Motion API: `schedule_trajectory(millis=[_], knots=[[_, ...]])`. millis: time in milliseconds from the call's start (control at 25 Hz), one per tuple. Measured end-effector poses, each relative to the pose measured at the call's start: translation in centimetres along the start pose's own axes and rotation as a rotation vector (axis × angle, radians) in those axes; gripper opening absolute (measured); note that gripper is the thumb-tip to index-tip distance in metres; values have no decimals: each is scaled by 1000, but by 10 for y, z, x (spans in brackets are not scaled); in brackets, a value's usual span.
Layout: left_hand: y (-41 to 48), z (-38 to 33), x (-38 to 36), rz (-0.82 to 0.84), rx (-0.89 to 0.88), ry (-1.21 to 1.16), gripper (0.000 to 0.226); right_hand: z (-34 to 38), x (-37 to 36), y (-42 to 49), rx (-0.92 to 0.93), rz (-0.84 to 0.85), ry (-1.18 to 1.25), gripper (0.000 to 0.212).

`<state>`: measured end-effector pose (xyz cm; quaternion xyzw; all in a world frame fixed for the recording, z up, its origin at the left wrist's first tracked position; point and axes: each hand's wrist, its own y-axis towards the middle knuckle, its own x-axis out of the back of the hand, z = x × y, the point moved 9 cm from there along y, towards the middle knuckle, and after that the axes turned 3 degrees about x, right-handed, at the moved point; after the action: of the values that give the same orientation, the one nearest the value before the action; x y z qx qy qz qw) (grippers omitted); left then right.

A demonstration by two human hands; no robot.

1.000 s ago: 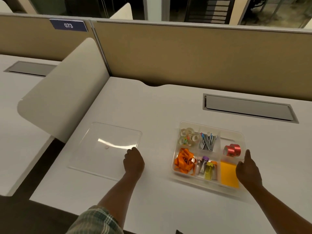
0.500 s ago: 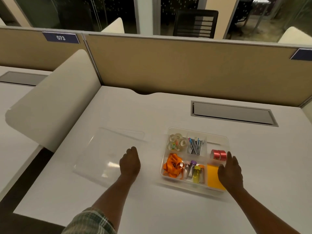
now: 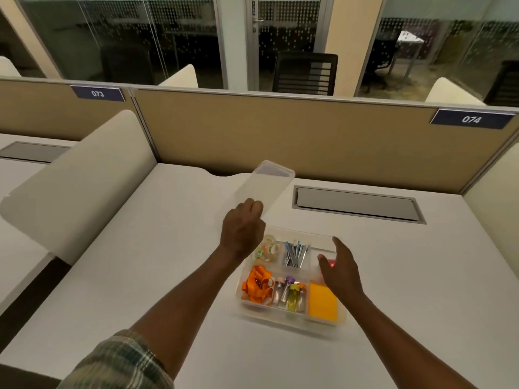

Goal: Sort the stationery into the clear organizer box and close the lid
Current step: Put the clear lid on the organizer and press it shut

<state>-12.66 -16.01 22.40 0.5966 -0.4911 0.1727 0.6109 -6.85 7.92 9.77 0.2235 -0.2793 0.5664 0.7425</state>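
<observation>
**Lid airborne, box waiting below**

Left hand (image 3: pixel 243 234) is clamped on the clear lid (image 3: pixel 265 186), tilted above the organizer box's (image 3: pixel 292 317) left-rear corner. Right hand (image 3: pixel 341 272) is spread, empty, over the box's right side, mid-bench. Lid must swing right and down.

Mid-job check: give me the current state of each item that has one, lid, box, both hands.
Clear plastic lid: off the box, lifted and tilted, held by left hand.
Clear compartmented organizer box: open, filled, on the white desk.
Left hand: closed on lid's edge.
Right hand: open, empty, over the box.
</observation>
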Motion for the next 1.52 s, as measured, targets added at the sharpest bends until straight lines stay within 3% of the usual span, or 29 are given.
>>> schedule_trajectory(millis=[120,240,480,640,720,840,1000,1200,1520], knots=[[15,-46,26,-128,-68,-131,18,0,20,15,-42,-5,115,63],[25,-65,44,-195,-11,-379,17,-10,42,26,-94,-31,225,62],[23,-51,22,-26,279,-904,18,-61,73,34,-328,-137,371,66],[-3,-25,-26,154,526,-1126,31,-86,59,30,-426,-36,623,49],[-24,-5,-51,201,630,-1099,31,-94,52,20,-452,-24,634,36],[-57,29,-81,241,725,-822,31,-109,35,-1,-475,-37,536,21],[-91,55,-113,314,736,-549,38,-116,7,-20,-449,34,156,36],[-117,74,-149,554,682,-246,55,-105,-21,-13,-390,131,32,37],[-106,77,-168,581,691,-291,54,-121,-27,-9,-525,5,161,37]])
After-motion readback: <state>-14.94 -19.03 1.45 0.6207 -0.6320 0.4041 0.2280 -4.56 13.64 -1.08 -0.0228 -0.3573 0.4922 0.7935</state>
